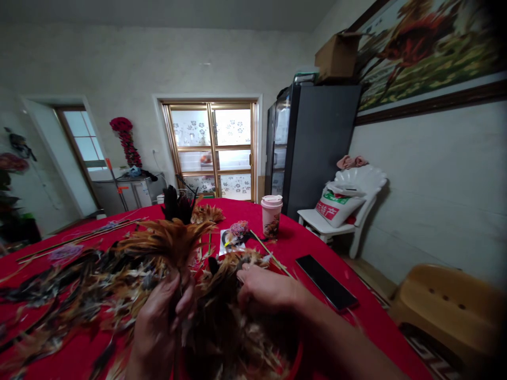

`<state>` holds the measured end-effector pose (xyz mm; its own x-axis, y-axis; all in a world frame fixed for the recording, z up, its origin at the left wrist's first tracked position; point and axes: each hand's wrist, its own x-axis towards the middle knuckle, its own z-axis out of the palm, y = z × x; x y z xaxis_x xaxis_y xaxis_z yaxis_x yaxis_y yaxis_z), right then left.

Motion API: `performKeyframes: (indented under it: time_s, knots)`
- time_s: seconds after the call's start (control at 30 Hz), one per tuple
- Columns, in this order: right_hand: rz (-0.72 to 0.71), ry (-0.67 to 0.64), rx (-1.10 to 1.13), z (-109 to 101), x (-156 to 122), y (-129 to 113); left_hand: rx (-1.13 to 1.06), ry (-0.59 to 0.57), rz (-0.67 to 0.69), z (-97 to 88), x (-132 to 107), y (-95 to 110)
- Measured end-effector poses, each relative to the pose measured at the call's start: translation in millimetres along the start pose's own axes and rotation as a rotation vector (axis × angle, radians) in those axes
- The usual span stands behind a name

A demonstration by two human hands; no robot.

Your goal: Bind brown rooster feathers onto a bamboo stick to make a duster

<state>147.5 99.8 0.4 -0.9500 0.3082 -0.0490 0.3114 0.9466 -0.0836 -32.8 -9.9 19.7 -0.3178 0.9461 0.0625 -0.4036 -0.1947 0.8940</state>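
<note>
My left hand (160,316) is closed round the lower end of a bundle of brown and orange feathers (172,240), which fans out above the fingers. To its right, my right hand (267,287) reaches into a red basin (296,361) full of loose feathers (253,338). Its thumb and fingers are pinched together among the feathers at the far rim. What lies between those fingertips is too blurred to make out. More loose feathers (111,285), brown, black and grey, are scattered over the red tablecloth (376,338) on the left.
Beyond the basin stand a pink lidded cup (272,216) and a pink tangle of string (239,228). A black phone (327,282) lies at the right. Thin sticks (79,240) lie at the far left. A tan chair (447,311) stands beside the table.
</note>
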Motion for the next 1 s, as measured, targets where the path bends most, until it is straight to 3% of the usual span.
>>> performKeyframes:
  time_s: [0.17,0.37,0.57,0.8,1.0]
  knots:
    - [-0.060,0.066,0.096,-10,-8,3,-0.025,-0.033,-0.015,-7.5,7,-9]
    - [-0.046,0.178,0.435,-22,-27,11,-0.004,-0.078,-0.037,-13.3,10,-15]
    - [-0.032,0.323,0.559,-33,-32,-3,0.102,-0.142,-0.071,-2.5,1,-28]
    - [-0.036,0.445,0.324,-39,-31,-33,0.175,-0.068,-0.062,8.6,-12,-48]
    - [0.054,0.424,0.122,-34,-28,-39,0.158,-0.217,-0.151,17.6,-20,-47]
